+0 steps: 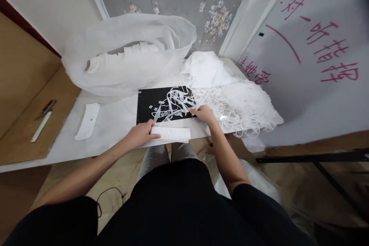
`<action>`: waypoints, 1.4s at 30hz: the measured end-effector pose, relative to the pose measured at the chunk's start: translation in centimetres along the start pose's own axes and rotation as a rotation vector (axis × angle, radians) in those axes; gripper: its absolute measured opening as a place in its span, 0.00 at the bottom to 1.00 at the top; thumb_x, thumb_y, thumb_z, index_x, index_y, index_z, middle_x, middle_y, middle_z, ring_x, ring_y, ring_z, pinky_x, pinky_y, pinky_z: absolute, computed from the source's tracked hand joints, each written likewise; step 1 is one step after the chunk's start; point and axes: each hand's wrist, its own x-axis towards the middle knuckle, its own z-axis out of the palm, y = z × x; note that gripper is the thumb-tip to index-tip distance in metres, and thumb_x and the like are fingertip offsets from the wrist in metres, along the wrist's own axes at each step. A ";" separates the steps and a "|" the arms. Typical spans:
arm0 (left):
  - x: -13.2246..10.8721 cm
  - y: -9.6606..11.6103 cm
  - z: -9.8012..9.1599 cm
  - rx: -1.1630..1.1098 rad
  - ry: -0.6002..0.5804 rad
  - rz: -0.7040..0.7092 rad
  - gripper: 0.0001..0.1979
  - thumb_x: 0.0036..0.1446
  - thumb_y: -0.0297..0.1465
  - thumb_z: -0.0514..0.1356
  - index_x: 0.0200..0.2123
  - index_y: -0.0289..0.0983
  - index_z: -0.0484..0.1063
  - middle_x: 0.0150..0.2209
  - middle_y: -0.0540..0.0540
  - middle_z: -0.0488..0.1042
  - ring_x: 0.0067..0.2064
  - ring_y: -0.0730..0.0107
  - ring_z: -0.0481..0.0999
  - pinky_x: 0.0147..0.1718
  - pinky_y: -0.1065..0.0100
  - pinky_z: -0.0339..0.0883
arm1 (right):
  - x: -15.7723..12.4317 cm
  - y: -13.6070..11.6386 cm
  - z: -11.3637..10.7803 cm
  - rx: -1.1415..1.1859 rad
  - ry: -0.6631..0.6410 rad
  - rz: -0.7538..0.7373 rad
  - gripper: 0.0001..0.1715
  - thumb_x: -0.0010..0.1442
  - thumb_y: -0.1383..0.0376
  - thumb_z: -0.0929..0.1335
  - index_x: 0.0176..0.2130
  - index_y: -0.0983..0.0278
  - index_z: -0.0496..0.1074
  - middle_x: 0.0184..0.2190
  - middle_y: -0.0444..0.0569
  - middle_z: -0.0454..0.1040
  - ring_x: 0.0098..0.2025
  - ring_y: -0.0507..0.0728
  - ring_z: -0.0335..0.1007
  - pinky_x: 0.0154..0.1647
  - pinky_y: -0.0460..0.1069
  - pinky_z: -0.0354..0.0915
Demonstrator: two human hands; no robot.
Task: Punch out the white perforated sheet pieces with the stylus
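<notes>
My left hand [141, 134] grips the left end of a flat white strip [174, 133], its thumb lying on top. The strip rests along the front edge of the table. Just behind it lies a black mat [147, 102], with a loose tangle of white cords [175, 100] and small clear square pieces on it. At the mat's right side my right hand [204, 114] is closed in a pinch beside the cords. What sits between those fingertips is too small to make out.
A big heap of white stringy cords [245, 103] covers the table's right end, with a white bundle [207, 69] behind it. A translucent bag [129, 73] of white rolled material stands at the back. Leftward lie another white strip [88, 121] and a utility knife [47, 107] on cardboard.
</notes>
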 end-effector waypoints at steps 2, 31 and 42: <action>-0.4 -0.1 0.4 -0.036 0.024 -0.020 0.24 0.58 0.51 0.63 0.48 0.41 0.66 0.33 0.47 0.78 0.35 0.54 0.79 0.31 0.63 0.61 | 0.6 0.5 0.0 -0.025 0.051 0.043 0.34 0.59 0.39 0.69 0.20 0.64 0.74 0.15 0.48 0.69 0.22 0.56 0.67 0.27 0.49 0.58; -2.1 -2.7 2.2 -0.066 0.292 0.445 0.21 0.73 0.43 0.52 0.63 0.43 0.70 0.47 0.42 0.75 0.46 0.59 0.73 0.48 0.59 0.67 | -9.7 -2.9 4.5 -0.165 -0.059 -0.843 0.23 0.73 0.62 0.62 0.64 0.60 0.68 0.51 0.57 0.76 0.51 0.64 0.73 0.56 0.62 0.71; -2.1 -3.4 2.5 -0.077 0.368 0.496 0.17 0.73 0.40 0.52 0.55 0.37 0.72 0.47 0.41 0.76 0.46 0.58 0.73 0.49 0.57 0.66 | -10.0 -3.4 5.0 -0.344 0.023 -0.816 0.22 0.72 0.59 0.65 0.62 0.61 0.71 0.43 0.56 0.76 0.49 0.65 0.66 0.52 0.61 0.65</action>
